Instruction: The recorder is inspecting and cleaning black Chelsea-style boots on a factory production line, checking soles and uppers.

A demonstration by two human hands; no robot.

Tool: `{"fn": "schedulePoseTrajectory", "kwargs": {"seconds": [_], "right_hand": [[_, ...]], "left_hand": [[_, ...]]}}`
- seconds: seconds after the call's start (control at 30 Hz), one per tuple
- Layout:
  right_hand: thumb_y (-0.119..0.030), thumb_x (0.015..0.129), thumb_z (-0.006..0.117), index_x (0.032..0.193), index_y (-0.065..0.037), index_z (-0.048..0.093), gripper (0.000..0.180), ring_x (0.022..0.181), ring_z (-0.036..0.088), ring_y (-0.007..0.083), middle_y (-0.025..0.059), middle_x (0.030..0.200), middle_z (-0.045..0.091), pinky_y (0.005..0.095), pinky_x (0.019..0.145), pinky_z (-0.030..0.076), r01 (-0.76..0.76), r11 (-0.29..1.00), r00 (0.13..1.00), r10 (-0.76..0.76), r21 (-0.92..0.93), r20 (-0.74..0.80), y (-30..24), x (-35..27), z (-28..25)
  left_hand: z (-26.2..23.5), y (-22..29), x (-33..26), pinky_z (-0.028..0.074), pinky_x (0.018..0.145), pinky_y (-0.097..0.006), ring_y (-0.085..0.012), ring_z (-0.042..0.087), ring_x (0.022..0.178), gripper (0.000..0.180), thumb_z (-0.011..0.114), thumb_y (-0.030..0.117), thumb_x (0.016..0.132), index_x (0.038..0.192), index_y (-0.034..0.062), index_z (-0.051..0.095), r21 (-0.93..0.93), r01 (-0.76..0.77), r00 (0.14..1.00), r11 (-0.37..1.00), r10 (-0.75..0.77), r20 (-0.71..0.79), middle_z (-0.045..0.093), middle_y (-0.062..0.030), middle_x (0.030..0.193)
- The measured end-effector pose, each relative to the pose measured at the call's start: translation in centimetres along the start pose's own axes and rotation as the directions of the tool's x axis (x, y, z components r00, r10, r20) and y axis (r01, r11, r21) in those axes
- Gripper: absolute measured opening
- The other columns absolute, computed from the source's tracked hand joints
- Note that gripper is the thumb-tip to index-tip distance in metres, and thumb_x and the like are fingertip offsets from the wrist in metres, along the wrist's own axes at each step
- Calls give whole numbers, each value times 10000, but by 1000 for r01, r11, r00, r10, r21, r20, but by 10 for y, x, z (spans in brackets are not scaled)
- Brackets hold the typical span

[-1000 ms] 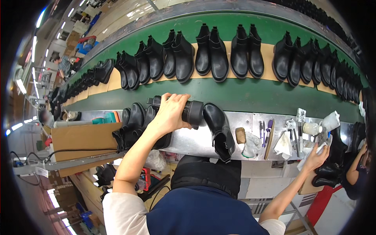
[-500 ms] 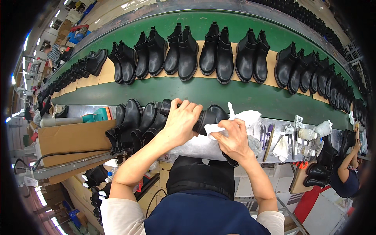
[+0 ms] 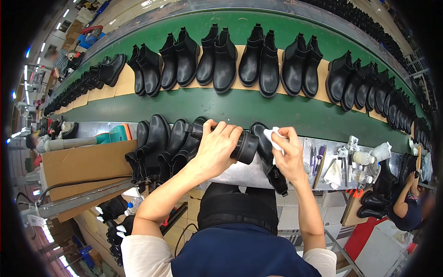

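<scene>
My left hand (image 3: 219, 143) is closed round a black hand-held blower (image 3: 246, 147), which looks like a heat gun with a wide round end turned to the right. Bunched in the fingers of my right hand (image 3: 290, 154) is a white cloth (image 3: 272, 137). The cloth is at the right side of a black ankle boot (image 3: 262, 141), whose toe points away from me and whose pull-tab end reaches over the near edge of the metal ledge (image 3: 226, 176). More black boots (image 3: 157, 134) rest left of the blower.
Pairs of black boots (image 3: 224, 60) stand on brown cardboard along the green belt (image 3: 194, 105). Pens, brushes, a rag (image 3: 332, 174) and bottles (image 3: 363, 158) lie on the right. A teal tool (image 3: 112, 135) rests by a cardboard box (image 3: 87, 171) at left. Another person's arm (image 3: 406, 196) is at far right.
The white cloth, spread out beside the blower before, is now bunched smaller against the boot. My right hand has moved up and right. More of the boot shows; my left hand barely moved.
</scene>
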State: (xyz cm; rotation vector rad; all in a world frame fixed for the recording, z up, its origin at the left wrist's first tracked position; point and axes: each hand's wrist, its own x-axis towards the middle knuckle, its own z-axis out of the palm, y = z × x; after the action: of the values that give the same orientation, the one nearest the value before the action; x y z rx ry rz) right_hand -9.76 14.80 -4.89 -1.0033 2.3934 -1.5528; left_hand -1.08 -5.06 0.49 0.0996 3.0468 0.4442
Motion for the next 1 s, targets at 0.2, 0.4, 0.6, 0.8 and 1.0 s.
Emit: {"fn": "schedulePoseTrajectory", "kwargs": {"seconds": [0.2,0.4,0.6,0.8,1.0], "right_hand": [[34,612,618,937,-72,650,343,807,528,276,113,886,521,370,694,414,220,964,975,-213,-149,57,-32,3,9],[-52,608,661,817,-118,637,221,762,511,227,67,856,531,348,633,364,470,819,882,-447,-330,148,-35,-17,18],[-72,609,652,839,-135,657,238,766,516,218,43,859,527,346,659,382,511,818,851,-439,-264,290,-21,-32,16],[-23,607,661,857,-109,661,264,797,532,244,79,882,533,361,669,397,438,845,894,-446,-307,46,-24,-11,12],[96,619,578,951,-31,653,363,828,540,329,161,907,528,394,733,448,61,997,998,-62,-56,-15,1,-2,27]], "left_hand": [[0,0,3,273,946,-425,-232,517,1010,736,833,191,484,1131,21,526,3,-1,1000,1000,1,7,588,-86,1065],[-2,-4,5,274,939,-421,-237,517,995,736,834,192,471,1118,16,533,-5,0,1000,1000,0,19,588,-87,1045],[-5,-14,6,271,936,-422,-240,520,993,747,837,196,458,1117,22,532,-48,31,999,998,-31,11,593,-89,1028],[-5,-4,6,277,934,-437,-238,522,1011,740,839,193,484,1130,13,527,-33,12,1000,999,-12,19,597,-96,1040],[-2,-1,-2,269,935,-423,-224,518,1011,752,832,193,480,1146,43,517,-17,3,1000,1000,-3,-1,585,-72,1077]]}}
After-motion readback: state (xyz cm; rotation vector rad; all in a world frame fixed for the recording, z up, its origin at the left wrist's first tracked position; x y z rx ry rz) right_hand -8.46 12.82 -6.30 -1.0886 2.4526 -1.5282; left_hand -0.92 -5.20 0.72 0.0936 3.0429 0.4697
